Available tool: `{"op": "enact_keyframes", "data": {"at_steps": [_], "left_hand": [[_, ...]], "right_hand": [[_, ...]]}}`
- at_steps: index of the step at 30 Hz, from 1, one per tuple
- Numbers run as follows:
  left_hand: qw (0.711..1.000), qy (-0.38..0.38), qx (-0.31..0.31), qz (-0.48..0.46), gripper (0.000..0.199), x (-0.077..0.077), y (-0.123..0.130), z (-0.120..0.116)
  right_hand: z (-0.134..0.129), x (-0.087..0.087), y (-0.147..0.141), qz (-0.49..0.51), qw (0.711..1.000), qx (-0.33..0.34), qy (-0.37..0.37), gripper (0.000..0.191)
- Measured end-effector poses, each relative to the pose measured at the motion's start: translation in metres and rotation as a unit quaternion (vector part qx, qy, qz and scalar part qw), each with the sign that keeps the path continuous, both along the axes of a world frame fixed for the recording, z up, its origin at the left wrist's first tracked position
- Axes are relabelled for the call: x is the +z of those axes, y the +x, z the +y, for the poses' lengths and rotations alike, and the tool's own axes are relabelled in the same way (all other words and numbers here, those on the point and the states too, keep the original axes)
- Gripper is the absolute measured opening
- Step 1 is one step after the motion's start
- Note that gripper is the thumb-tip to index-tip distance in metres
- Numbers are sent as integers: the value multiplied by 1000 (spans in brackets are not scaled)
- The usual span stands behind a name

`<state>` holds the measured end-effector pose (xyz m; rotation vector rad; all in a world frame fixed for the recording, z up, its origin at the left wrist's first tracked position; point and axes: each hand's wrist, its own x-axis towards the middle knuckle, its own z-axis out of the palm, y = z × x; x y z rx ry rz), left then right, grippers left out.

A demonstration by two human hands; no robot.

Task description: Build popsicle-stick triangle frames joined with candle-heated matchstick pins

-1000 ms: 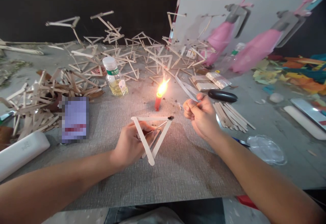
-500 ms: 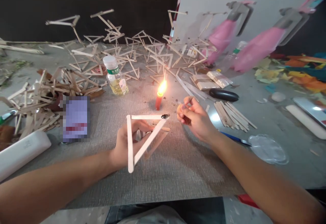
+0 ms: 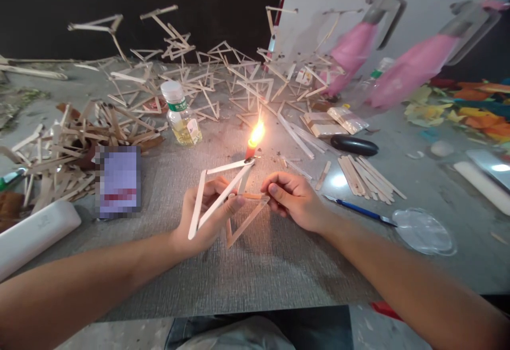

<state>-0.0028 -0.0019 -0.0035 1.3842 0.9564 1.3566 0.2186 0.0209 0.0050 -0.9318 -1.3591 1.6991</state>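
My left hand (image 3: 211,209) holds a frame of wooden sticks (image 3: 220,199), made of joined triangles. Its upper corner is blackened and overlaps the lower part of a lit red candle (image 3: 251,150) in the view. My right hand (image 3: 292,198) has its thumb and forefinger pinched at the right corner of the frame's lower triangle. Whether those fingers grip the stick or something small is too fine to tell. Flat wooden sticks (image 3: 368,179) lie to the right of my right hand, and a blue craft knife (image 3: 360,211) rests just below them.
A capped bottle (image 3: 181,116) stands behind my left hand. Stick structures (image 3: 223,76) spread across the back. A stick heap (image 3: 79,153), a purple pack (image 3: 119,182) and a white case (image 3: 40,236) sit left. A black oval object (image 3: 354,145) and pink bottles (image 3: 414,66) are on the right.
The stick frame has tilted, its blackened corner rising toward the candle. My right hand has moved down and left, from beside the frame to its lower right corner.
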Motion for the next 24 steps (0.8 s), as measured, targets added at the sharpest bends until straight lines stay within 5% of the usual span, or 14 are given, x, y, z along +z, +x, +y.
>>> {"op": "enact_keyframes", "data": {"at_steps": [16,24], "left_hand": [[997,-40,-24,-67,30,8,3,1],[973,-65,-202,-89,22,13,1,-5]], "right_hand": [[1,-16,-5,45,999,-1,-17,37],[-6,-15,-12,57,998,16,6,34]]}}
